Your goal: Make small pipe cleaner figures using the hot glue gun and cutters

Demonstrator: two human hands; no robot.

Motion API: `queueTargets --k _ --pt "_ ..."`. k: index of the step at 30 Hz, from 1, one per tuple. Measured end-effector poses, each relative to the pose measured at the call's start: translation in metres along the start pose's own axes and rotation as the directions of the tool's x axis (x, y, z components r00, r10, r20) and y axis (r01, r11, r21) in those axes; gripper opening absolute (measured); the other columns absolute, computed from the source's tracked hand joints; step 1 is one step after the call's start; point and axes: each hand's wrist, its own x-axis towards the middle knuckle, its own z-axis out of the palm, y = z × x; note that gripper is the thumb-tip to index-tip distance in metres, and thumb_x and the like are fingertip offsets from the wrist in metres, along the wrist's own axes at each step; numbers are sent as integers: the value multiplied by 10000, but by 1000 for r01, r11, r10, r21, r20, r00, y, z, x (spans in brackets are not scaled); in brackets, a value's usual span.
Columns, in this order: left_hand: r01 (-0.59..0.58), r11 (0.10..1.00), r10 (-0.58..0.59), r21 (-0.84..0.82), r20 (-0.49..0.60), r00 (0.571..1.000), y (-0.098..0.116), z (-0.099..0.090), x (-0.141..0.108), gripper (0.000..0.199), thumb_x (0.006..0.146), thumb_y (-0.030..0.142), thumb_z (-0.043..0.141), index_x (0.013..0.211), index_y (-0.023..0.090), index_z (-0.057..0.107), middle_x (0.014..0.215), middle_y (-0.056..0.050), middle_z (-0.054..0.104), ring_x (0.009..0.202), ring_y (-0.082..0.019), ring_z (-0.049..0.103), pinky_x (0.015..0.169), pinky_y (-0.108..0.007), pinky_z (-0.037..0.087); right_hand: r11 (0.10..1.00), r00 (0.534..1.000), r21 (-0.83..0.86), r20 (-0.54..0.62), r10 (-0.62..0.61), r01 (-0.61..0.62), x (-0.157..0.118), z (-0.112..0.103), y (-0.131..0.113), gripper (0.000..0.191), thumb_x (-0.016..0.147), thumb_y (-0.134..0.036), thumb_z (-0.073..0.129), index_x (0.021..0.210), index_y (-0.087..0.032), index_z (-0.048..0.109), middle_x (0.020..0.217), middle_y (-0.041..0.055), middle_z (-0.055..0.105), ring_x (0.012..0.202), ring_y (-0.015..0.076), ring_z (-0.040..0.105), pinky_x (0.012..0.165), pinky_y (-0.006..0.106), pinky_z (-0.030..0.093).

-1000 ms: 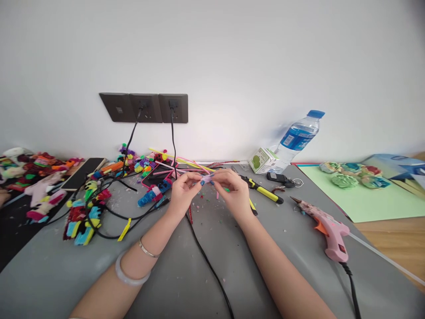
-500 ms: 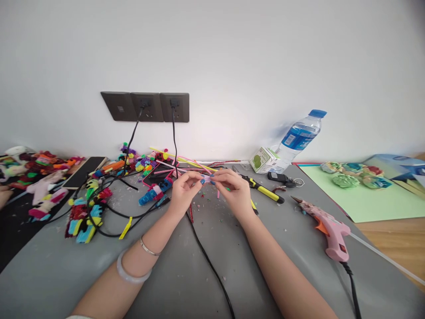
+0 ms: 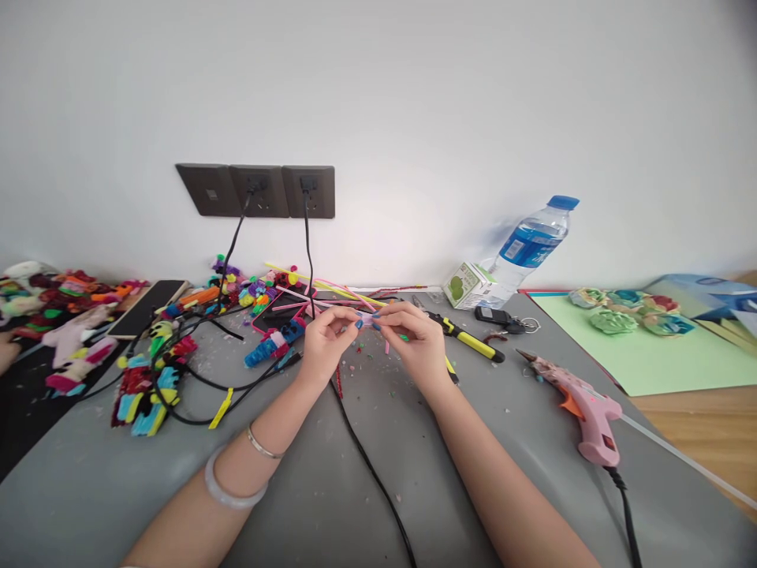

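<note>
My left hand (image 3: 331, 338) and my right hand (image 3: 417, 341) meet over the middle of the grey table. Between their fingertips they pinch a short pale pink-lilac piece (image 3: 367, 319), which looks like a pipe cleaner; the fingers cover most of it. Just behind the hands lie long pink and yellow pipe cleaners (image 3: 337, 293), some across a dark phone with a pink edge (image 3: 279, 312). Left of my left hand is a blue and pink pipe-cleaner figure (image 3: 273, 345). Yellow-handled pliers (image 3: 476, 344) rest right of my right hand.
Several colourful pipe-cleaner figures (image 3: 145, 386) lie at left among black cables (image 3: 195, 420). Another person's hand (image 3: 7, 351) shows at the left edge. Rightward are a glue gun (image 3: 597, 418), car key (image 3: 494, 315), small carton (image 3: 467, 285), tilted water bottle (image 3: 535, 241) and green paper (image 3: 662, 367) bearing paper flowers.
The view has shifted very slightly, so everything sits a little further left. Both hands keep the same pinch on the pale piece, with barely any finger movement visible.
</note>
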Motion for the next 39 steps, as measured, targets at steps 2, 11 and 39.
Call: queueTargets --k 2,11,39 --pt "-20 1000 20 11 -1 1000 -1 0 1 175 737 315 804 790 178 710 915 -71 681 916 -198 672 761 -294 575 1000 1000 -7 1 0 0 0 0 -1 117 901 -238 650 850 -242 756 930 69 694 857 185 678 666 305 617" --pt "-12 1000 13 -11 10 1000 -1 0 2 186 705 306 818 747 178 690 917 -72 668 950 -210 667 770 -307 573 1000 1000 -18 9 0 0 0 0 -1 125 904 -225 634 853 -241 747 941 67 690 855 182 682 670 305 621" --pt "-4 1000 3 17 48 999 0 4 -2 307 763 350 794 999 205 660 1033 -68 691 938 -191 683 836 -313 559 969 990 225 -70 122 -104 0 9 2 182 880 -391 694 963 -230 668 976 70 683 943 203 685 867 365 597"
